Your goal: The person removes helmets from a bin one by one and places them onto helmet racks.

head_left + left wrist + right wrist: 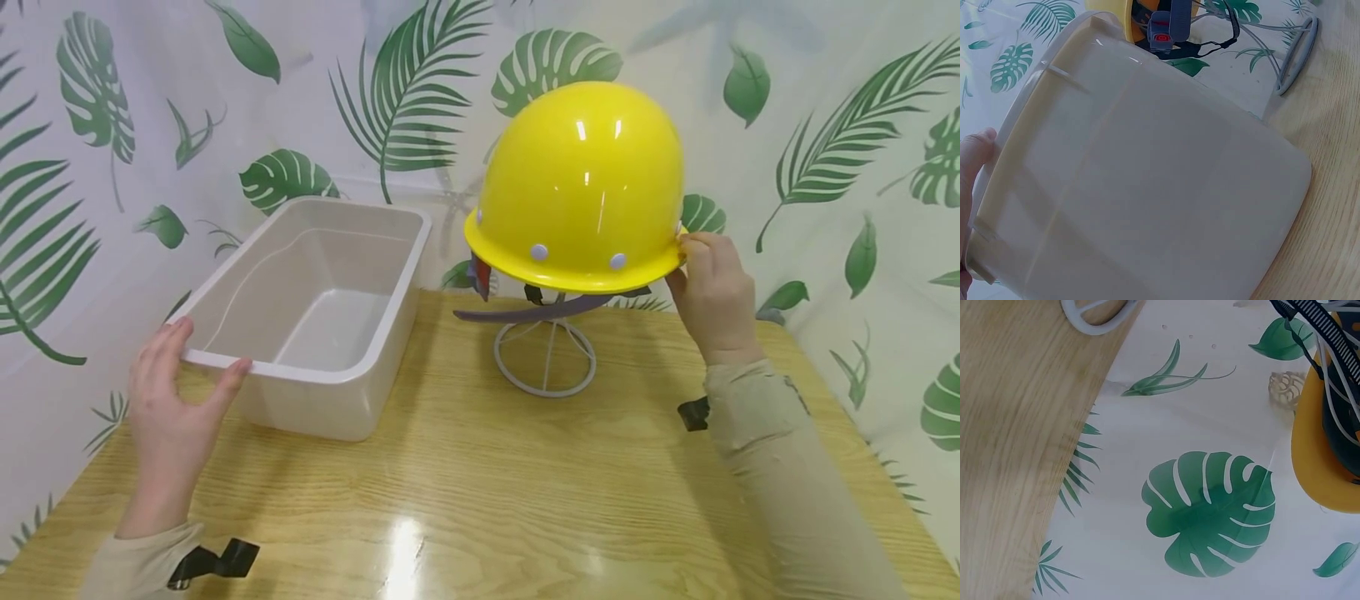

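Observation:
A yellow hard hat (581,187) sits over a white wire stand (546,392), its grey strap (525,315) hanging below the brim. My right hand (716,292) pinches the brim at its right side; the right wrist view shows the hat's underside edge (1310,462) but not the hand. At the left stands a light grey plastic bin (300,372) with nothing visible inside. My left hand (168,408) grips the rim at its near left corner, thumb on the front rim. In the left wrist view the thumb (977,150) lies against the rim, beside the bin's outer wall (1147,169).
Both things stand on a wood-grain table (480,483). Behind and around it hangs a white leaf-patterned cloth (652,50). A red buckle (1161,39) and a coiled black cord (1233,25) hang beneath the hat. Black straps (225,560) stick out from both sleeves.

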`<state>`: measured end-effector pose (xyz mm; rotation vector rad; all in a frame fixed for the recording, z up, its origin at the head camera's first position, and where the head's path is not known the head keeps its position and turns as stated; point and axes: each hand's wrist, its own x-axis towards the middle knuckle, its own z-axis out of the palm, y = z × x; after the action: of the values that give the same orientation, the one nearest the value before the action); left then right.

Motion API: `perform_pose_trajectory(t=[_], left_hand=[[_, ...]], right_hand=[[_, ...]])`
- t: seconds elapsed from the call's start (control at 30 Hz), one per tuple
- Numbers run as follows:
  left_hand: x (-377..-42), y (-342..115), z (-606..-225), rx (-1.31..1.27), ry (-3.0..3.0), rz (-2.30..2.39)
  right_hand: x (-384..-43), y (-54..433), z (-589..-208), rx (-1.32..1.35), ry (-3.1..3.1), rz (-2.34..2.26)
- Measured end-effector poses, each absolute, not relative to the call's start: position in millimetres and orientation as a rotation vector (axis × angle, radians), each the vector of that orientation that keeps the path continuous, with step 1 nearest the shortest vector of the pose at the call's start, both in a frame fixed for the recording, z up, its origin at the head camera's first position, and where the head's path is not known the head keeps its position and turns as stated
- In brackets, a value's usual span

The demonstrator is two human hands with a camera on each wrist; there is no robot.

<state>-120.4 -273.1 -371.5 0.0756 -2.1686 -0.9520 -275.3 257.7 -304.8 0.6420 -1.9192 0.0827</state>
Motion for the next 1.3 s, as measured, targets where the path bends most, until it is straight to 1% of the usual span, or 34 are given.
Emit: perform_pose_trajectory(t=[0.43,0.87,1.3], left_hand=[[-121,-272,-371,0.069,-2.155,-0.954],[-119,-271,-371,0.081,-2.165,-0.961],[-118,-270,-373,0.081,-2.152,-0.959]], right_hand=[[-275,255,-302,0.617,-1.848,0.12],[-281,252,-313,0.72,-1.777,0.14],[-285,250,-319,0.669,-1.771,0.048]])
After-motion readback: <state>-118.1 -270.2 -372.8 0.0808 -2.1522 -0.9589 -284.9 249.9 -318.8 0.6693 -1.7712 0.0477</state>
